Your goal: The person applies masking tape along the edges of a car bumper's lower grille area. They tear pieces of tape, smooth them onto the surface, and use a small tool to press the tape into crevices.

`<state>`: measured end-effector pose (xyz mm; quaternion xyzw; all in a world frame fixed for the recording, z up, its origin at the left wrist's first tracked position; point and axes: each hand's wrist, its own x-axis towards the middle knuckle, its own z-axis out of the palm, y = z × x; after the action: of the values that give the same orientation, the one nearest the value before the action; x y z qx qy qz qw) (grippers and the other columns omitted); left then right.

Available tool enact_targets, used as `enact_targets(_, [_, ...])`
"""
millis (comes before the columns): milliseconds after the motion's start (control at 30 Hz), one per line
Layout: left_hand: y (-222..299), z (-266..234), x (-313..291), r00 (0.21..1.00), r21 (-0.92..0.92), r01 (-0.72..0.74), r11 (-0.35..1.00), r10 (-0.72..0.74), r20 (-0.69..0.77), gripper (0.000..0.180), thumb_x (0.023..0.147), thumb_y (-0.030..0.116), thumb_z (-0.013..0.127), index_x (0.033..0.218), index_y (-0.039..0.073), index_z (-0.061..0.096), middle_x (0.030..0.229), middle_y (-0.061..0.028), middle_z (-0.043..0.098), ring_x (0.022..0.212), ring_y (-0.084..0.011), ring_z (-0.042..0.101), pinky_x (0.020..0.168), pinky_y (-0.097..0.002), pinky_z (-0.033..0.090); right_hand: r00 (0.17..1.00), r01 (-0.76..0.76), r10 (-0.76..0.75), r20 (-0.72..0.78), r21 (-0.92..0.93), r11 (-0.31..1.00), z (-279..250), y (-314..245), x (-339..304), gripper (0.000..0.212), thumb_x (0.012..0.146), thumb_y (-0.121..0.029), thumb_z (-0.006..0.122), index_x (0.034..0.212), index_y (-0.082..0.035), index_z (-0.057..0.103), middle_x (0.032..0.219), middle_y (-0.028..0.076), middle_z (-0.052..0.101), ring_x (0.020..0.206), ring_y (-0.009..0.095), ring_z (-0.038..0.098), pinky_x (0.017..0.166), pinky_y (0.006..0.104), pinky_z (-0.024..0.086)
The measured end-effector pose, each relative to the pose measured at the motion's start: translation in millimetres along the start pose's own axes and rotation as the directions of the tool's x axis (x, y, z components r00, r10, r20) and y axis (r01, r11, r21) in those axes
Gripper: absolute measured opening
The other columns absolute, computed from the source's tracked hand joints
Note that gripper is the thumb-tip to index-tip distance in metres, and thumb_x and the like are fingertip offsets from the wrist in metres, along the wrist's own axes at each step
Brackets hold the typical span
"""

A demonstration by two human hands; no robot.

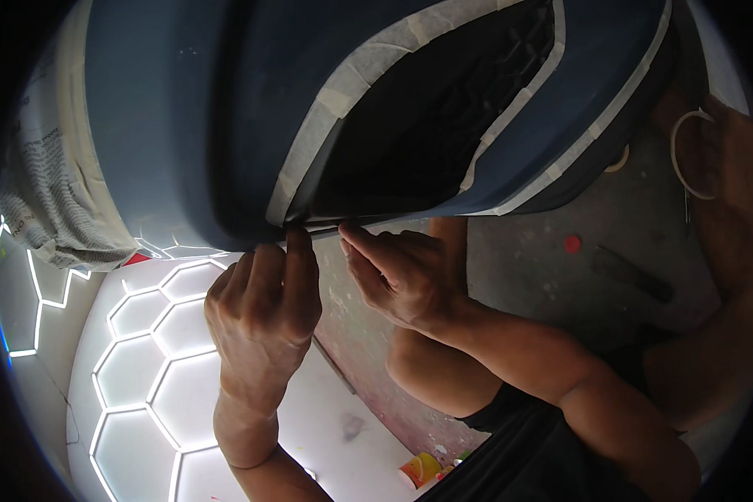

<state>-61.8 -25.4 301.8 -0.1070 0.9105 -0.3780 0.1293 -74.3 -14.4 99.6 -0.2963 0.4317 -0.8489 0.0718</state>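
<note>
A blue-grey car bumper [151, 125] fills the upper part of the view. Pale masking tape [330, 100] borders its dark opening [393, 142]. At the opening's lower edge, a thin pale strip of masking tape [322, 224] runs between my hands. My left hand [263, 289] has its index fingertip on the strip's left part, the other fingers curled. From the right, my right hand [402, 276] meets the strip with its index fingertip, thumb just below and the other fingers bent. The fingertips' exact grip is partly hidden by the bumper edge.
Printed paper [58, 184] covers the part at the left. Hexagonal light tubes [151, 351] glow at lower left. On the grey floor lie a red cap [572, 244] and a dark, long tool [636, 274]. A tape-like ring [678, 159] is by a bare limb at right.
</note>
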Motion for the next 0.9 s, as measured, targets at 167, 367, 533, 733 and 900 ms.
enact_targets(167, [-2.2, 4.6, 4.0, 0.999, 0.000, -0.016, 1.000, 0.016, -0.031, 0.026, 0.081, -0.006, 0.073, 0.107, -0.006, 0.075, 0.069, -0.0010, 0.045, 0.053, -0.0102, 0.051, 0.045, -0.0280, 0.043, 0.999, 0.048, -0.047, 0.022, -0.019, 0.999, 2.2, 7.9, 0.6, 0.052, 0.081, 0.000, 0.082, 0.132, -0.001, 0.070, 0.060, 0.002, 0.062, 0.049, 0.016, 0.062, 0.050, 0.0294, 0.050])
enact_targets(367, [-1.3, 4.4, 2.8, 0.999, -0.030, 0.019, 0.999, -0.020, -0.032, 0.032, 0.080, -0.008, 0.077, 0.112, -0.003, 0.077, 0.068, -0.0013, 0.047, 0.053, -0.0106, 0.052, 0.046, -0.0289, 0.043, 0.999, 0.043, -0.043, 0.021, -0.014, 0.999, 1.5, 8.6, 3.2, 0.052, 0.083, 0.001, 0.082, 0.134, -0.001, 0.068, 0.064, 0.003, 0.065, 0.052, 0.017, 0.064, 0.051, 0.0299, 0.052])
enact_targets(533, [-1.3, 3.5, 0.7, 0.998, -0.042, 0.061, 0.997, -0.062, -0.021, 0.042, 0.079, -0.012, 0.082, 0.119, 0.000, 0.079, 0.065, -0.0025, 0.050, 0.053, -0.0124, 0.053, 0.048, -0.0317, 0.043, 0.998, 0.043, -0.043, 0.055, -0.006, 0.999, -1.0, 7.9, 4.0, 0.050, 0.086, 0.003, 0.081, 0.135, 0.000, 0.068, 0.068, 0.004, 0.068, 0.055, 0.016, 0.066, 0.052, 0.0299, 0.053])
enact_targets(733, [-2.2, 5.9, 0.7, 0.997, -0.081, 0.053, 0.995, -0.058, -0.059, 0.040, 0.080, -0.012, 0.081, 0.118, 0.000, 0.079, 0.065, -0.0028, 0.050, 0.053, -0.0132, 0.053, 0.048, -0.0320, 0.043, 0.998, 0.037, -0.035, 0.058, -0.033, 0.999, 1.8, 7.6, 4.5, 0.052, 0.083, -0.001, 0.082, 0.133, -0.001, 0.069, 0.067, 0.004, 0.067, 0.055, 0.018, 0.067, 0.053, 0.0297, 0.054])
enact_targets(900, [-1.3, 8.1, 0.9, 0.996, -0.070, 0.046, 0.996, -0.052, -0.079, 0.038, 0.080, -0.012, 0.081, 0.116, -0.001, 0.079, 0.065, -0.0030, 0.051, 0.053, -0.0135, 0.054, 0.048, -0.0321, 0.044, 0.998, 0.048, -0.047, 0.046, -0.012, 0.999, 1.3, 8.6, 6.4, 0.050, 0.085, 0.002, 0.081, 0.134, -0.001, 0.068, 0.068, 0.005, 0.068, 0.056, 0.017, 0.067, 0.053, 0.0301, 0.054])
